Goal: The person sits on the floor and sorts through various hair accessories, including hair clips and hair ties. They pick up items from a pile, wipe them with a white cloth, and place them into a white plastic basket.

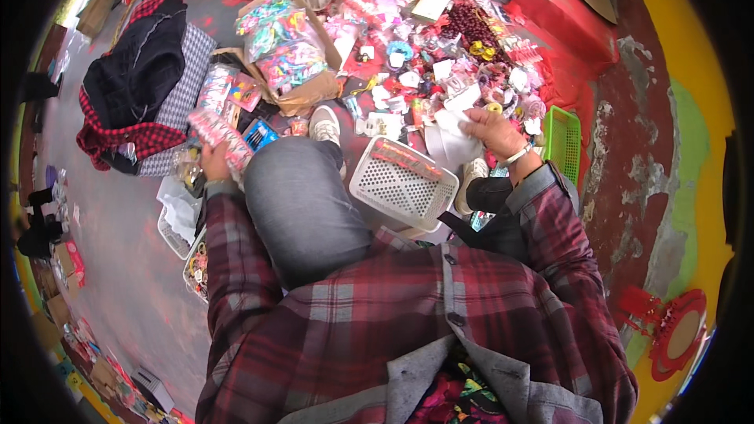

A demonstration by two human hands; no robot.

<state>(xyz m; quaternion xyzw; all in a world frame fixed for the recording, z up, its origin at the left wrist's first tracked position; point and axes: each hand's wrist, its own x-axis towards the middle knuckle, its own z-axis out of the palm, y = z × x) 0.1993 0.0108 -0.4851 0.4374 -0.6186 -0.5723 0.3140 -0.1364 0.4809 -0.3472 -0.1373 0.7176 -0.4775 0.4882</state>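
A white basket [403, 183] is sitting between your hands on the floor; your left hand [214, 162] is gripping a pink packet [220, 132], your right hand [495, 129] clutching white paper [454, 140].

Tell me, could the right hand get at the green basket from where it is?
Probably yes. The right hand holds white papers, but the green basket sits just beside its wrist with nothing visible between them.
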